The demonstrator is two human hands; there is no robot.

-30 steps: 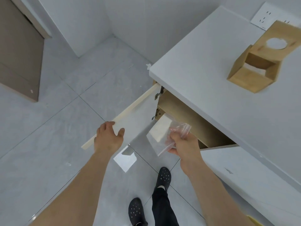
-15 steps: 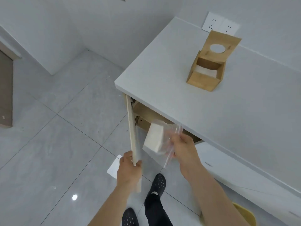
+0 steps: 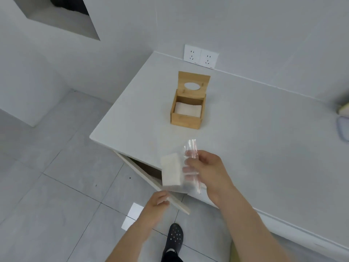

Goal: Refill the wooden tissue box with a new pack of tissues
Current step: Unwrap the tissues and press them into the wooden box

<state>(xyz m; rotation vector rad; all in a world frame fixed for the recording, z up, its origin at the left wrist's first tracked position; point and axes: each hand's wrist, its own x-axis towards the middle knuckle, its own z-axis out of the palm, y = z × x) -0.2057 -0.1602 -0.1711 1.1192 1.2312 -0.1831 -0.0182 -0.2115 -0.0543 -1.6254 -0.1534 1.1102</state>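
Observation:
The wooden tissue box [image 3: 186,119] stands on the white counter [image 3: 255,140], its lid with an oval hole tipped up at the back; white tissues lie inside. My right hand [image 3: 206,167] grips a clear zip bag holding a white pack of tissues [image 3: 171,169], lifted above the counter's front edge, well short of the box. My left hand [image 3: 157,202] presses on the edge of the cabinet door [image 3: 151,183] below the counter; the door stands a little ajar.
Two wall sockets [image 3: 201,56] sit behind the box. Some objects poke in at the counter's right edge [image 3: 343,127]. Grey floor tiles [image 3: 56,186] and my black shoe [image 3: 174,238] lie below. A wall recess [image 3: 62,17] is at top left.
The cabinet door has swung from wide open to nearly closed under my left hand. My right hand has raised the bagged tissues from the cabinet opening to counter height.

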